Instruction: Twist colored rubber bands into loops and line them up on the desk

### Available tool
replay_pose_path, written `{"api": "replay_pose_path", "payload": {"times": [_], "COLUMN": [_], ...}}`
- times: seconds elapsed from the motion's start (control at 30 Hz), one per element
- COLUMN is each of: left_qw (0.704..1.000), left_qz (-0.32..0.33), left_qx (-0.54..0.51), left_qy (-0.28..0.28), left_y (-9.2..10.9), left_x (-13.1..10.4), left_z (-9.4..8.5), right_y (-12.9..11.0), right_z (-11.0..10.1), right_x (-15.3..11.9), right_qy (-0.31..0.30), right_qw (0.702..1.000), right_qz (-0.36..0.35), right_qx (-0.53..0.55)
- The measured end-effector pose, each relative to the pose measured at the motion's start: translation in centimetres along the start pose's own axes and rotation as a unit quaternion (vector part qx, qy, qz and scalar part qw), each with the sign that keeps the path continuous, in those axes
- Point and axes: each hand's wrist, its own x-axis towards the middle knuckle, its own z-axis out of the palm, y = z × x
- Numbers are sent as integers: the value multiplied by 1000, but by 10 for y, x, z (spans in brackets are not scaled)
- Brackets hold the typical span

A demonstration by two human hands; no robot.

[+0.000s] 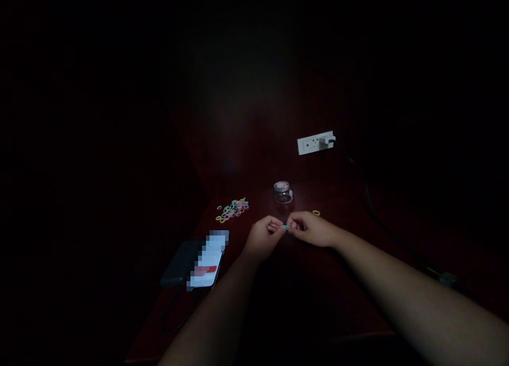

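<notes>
I see the left hand point(263, 238) and right hand point(314, 229) pinching a green band point(285, 227) between their fingertips, at six o'clock from the clear container point(283, 194) on the counter point(322, 286), where a light, even grip should best prevent slipping.

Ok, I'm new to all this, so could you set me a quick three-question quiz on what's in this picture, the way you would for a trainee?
1. Multiple choice: what colour is the band held between the left hand and the right hand?
a) pink
b) green
c) yellow

2. True or false: the cluster of coloured bands lies to the left of the clear container.

3. Fill the gap: a single yellow band lies apart from the cluster, just beyond the ____ hand.

Key: 1. b; 2. true; 3. right.
</notes>
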Motion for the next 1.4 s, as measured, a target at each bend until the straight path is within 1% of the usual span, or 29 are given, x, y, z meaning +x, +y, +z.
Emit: {"api": "replay_pose_path", "payload": {"times": [0.13, 0.3, 0.57, 0.7, 0.87, 1.0, 1.2, 1.3, 1.4], "left_qw": [1000, 1000, 998, 997, 998, 998, 998, 998, 998], "left_qz": [-4, -9, -8, -11, -26, -15, -11, -18, -11], "left_qx": [-3, -1, -15, -23, -10, -16, -28, -26, -19], "left_qy": [-6, -18, -67, -71, -57, -51, -59, -60, -61], "left_y": [-1, 1, -2, -1, 4, 5, 3, 3, 3], "left_x": [1, 0, 1, 1, 0, 0, 1, 1, 0], "left_z": [1, 1, 1, 1, 0, 0, 1, 1, 0], "right_y": [2, 1, 7, 6, 5, 3, 3, 4, 7], "right_z": [1, -1, -2, -3, -3, -3, -2, -2, -2], "right_x": [2, 3, 4, 4, 3, 2, 2, 3, 3], "right_qy": [8, 17, -40, -50, -33, -38, -15, -12, -11], "right_qw": [1000, 1000, 997, 996, 997, 997, 999, 999, 999], "right_qz": [1, 2, 68, 79, 69, 63, 38, 37, 37], "right_qx": [8, -26, 2, 2, 21, 32, 19, 23, 28]}}
